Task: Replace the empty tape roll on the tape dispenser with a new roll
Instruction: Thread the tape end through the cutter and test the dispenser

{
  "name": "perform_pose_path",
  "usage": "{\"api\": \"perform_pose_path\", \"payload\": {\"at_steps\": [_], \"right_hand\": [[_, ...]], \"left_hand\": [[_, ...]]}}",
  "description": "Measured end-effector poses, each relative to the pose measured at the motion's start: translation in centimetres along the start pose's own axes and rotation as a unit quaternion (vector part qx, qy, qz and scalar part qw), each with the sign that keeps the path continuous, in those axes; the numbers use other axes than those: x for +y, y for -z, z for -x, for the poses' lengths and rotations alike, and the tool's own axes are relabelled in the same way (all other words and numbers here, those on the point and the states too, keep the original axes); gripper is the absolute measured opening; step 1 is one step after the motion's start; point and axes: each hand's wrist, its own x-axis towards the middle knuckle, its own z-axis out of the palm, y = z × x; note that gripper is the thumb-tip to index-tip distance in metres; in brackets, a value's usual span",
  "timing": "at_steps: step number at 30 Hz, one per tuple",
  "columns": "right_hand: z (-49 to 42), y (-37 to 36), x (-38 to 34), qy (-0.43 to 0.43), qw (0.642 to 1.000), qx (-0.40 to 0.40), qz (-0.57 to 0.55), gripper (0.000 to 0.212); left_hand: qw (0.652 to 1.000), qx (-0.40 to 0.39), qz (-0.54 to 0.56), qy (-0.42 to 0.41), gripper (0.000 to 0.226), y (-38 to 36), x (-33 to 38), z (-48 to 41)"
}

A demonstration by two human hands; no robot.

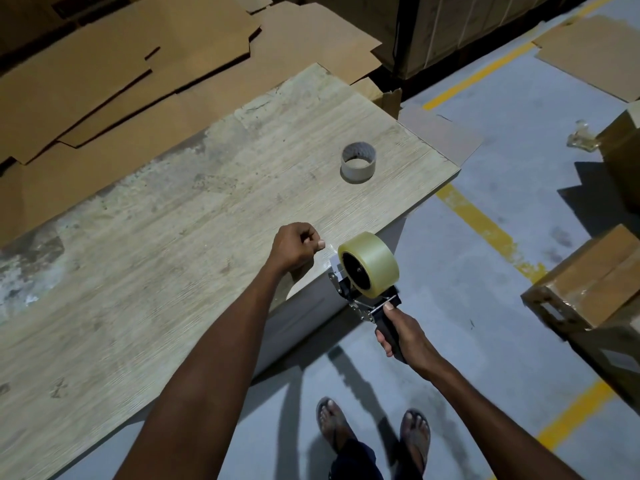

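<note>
A black tape dispenser (360, 301) hangs just off the table's front edge, with a full roll of clear tape (375, 266) mounted on it. My right hand (403, 332) grips its black handle, thumb on top. My left hand (298, 249) is over the table edge, fingers curled, pinching the clear tape end pulled out from the roll. The empty cardboard tape core (358, 162) stands on the table near its far right corner.
The worn wooden table (156, 254) runs from lower left to upper right. Flattened cardboard sheets (138, 74) pile behind it. Cardboard boxes (595, 292) stand on the grey floor at right, beside yellow floor lines. My feet in sandals are below.
</note>
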Motion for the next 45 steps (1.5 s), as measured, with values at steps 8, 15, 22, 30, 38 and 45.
{"api": "perform_pose_path", "payload": {"at_steps": [8,15,22,30,38,45], "right_hand": [[0.5,0.7,1.5,-0.031,0.998,-0.024,0.047,0.054],[1.7,0.9,2.6,-0.045,0.999,-0.013,0.002,0.054],[2.8,3.1,-1.1,-0.076,0.993,-0.027,-0.082,0.079],[5.5,5.1,-6.9,-0.134,0.951,-0.118,-0.251,0.070],[6.9,4.9,-7.5,-0.181,0.897,-0.200,-0.349,0.068],[6.9,4.8,-7.4,-0.207,0.868,-0.253,-0.373,0.063]], "left_hand": [[0.984,0.091,-0.112,-0.106,0.015,1.2,-1.4,1.3],[0.966,0.095,-0.182,-0.156,0.025,0.9,-1.7,3.6],[0.994,0.043,-0.032,-0.091,0.036,1.9,-0.6,4.7],[0.954,-0.071,0.292,0.008,0.045,0.7,5.5,7.4],[0.952,-0.116,0.282,-0.021,0.052,0.5,8.6,9.1],[0.972,-0.073,0.220,-0.035,0.044,1.8,9.4,8.7]]}}
